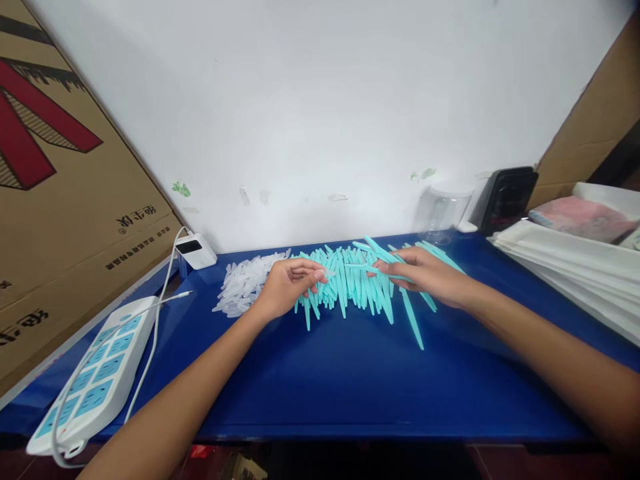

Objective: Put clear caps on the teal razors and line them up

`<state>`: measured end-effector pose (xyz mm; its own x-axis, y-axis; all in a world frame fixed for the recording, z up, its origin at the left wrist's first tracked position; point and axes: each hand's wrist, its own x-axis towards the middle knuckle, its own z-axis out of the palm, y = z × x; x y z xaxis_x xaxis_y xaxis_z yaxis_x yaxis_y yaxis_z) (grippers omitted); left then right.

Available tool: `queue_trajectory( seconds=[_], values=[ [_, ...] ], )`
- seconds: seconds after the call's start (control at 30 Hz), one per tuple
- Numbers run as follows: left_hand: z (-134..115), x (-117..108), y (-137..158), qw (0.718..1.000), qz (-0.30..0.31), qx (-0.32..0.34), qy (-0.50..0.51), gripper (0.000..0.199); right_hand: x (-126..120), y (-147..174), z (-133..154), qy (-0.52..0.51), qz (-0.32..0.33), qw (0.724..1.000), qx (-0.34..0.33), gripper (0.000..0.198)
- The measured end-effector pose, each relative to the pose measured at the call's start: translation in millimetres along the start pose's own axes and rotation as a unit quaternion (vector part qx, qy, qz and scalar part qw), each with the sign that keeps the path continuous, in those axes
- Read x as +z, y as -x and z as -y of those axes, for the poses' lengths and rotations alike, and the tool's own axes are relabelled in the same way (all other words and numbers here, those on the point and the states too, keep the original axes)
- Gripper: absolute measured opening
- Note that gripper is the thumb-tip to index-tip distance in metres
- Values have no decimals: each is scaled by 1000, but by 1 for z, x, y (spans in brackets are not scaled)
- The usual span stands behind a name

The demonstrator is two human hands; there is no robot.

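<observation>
My left hand point(289, 283) pinches a small translucent cap point(329, 273) between thumb and fingers. Wrapped round several slim turquoise sticks that look like eyebrow razors point(374, 249), my right hand point(425, 272) points one of them left toward the cap; a short gap seems to part the two. Below and between the hands spreads a row of turquoise razors point(353, 293). One razor point(413, 323) lies apart, nearer to me. A heap of translucent caps point(241, 283) sits to the left, partly behind my left hand. Fine details of the razor tips are too small to see.
The blue tabletop point(360, 387) meets a white wall. At left are a power strip point(100, 373), a white device point(196, 251) with a cable, and a cardboard box point(75, 200). A clear jar point(445, 210), a black object point(507, 197) and white stacked sheets point(565, 260) stand right.
</observation>
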<state>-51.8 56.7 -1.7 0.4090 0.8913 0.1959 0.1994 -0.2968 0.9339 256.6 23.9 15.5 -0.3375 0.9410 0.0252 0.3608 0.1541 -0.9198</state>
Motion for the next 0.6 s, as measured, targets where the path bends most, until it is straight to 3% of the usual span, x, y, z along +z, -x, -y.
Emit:
queue_trajectory(
  seconds=[0.23, 0.6],
  values=[
    [0, 7, 4, 997, 36, -42, 56, 40, -1, 3, -2, 31, 2, 1000, 6, 46],
    [-4, 8, 6, 996, 58, -36, 52, 40, 1, 6, 10, 65, 61, 996, -21, 46]
  ],
)
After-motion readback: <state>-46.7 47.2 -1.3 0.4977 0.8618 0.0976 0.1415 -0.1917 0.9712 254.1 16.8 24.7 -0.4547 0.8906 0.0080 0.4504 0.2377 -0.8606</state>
